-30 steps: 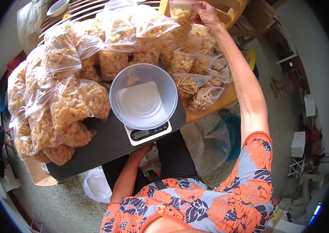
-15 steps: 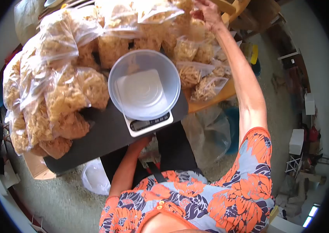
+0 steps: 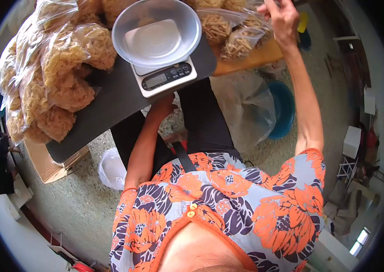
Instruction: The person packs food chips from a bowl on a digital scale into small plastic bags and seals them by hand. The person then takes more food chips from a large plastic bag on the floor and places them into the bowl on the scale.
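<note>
Fingers of the right hand [image 3: 285,22] are loosely bent at the top edge of the view, near a clear zip bag of stick-shaped pieces [image 3: 242,43]; whether they grip anything I cannot tell. That bag lies on a yellow-brown wooden surface [image 3: 255,59] at the right of the black table [image 3: 106,99]. The left hand [image 3: 162,108] is low over the lap, just by the table's near edge, its fingers partly hidden, so their grip is unclear as well. On the table, a translucent plastic bowl [image 3: 156,38] sits on a white digital scale [image 3: 169,81]. Clear bags of pale brown flakes [image 3: 58,68] are heaped to its left. A teal basin [image 3: 285,111] stands on the floor [image 3: 79,199].
</note>
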Available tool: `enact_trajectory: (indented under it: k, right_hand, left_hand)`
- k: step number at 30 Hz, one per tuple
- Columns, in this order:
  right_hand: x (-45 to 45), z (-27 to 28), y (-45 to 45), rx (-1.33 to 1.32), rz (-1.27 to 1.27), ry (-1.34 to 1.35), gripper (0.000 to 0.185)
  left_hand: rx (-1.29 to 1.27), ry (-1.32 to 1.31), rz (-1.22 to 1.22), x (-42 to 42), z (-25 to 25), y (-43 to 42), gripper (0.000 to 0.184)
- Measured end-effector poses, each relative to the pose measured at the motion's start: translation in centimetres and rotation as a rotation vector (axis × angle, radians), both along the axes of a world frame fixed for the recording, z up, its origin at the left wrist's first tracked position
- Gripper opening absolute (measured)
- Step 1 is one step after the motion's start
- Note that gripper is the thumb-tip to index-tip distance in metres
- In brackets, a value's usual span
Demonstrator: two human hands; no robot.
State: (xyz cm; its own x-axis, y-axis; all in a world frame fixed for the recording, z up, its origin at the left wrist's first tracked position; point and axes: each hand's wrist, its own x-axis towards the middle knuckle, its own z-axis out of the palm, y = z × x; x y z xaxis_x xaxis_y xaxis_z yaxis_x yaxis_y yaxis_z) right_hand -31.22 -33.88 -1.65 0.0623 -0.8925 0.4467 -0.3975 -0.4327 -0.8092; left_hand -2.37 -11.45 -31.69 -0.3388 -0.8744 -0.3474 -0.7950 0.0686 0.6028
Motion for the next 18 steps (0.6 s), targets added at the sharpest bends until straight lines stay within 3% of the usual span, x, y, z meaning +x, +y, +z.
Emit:
enact_trajectory:
  k: [1,4,9,11,13,14,18]
  right_hand:
    - [-3.4,-2.2,0.6,-0.049,0.085,0.029,0.021]
    - [-7.0,-5.5,9.3,-0.018,-0.099,-0.007,0.023]
    - [-15.3,-18.5,21.4,0.236,-0.426,-0.170,0.014]
    - [-17.5,-24.5,26.1,0.467,-0.448,-0.192,0.017]
    - [-18.3,-31.1,29.5,0.649,-0.465,-0.330,0.017]
    - [-18.7,-34.6,30.8,0.768,-0.482,-0.374,0.025]
    - [-17.0,-43.4,32.4,0.841,-0.604,-0.643,0.028]
  left_hand:
    - [-0.032,-0.068,-0.047,-0.1,0.2,0.0,0.046]
    - [-0.006,-0.063,-0.047,0.1,-1.8,0.2,0.049]
    - [-0.080,0.002,-0.064,1.1,-3.6,1.4,0.041]
    - [-0.064,-0.046,-0.112,0.8,-1.9,1.7,0.033]
    - [-0.146,-0.297,-0.162,0.3,-0.4,2.2,0.024]
    - [-0.146,-0.307,-0.194,-0.3,1.4,2.8,0.024]
    - [-0.450,-0.205,-0.070,-5.1,11.0,5.2,0.012]
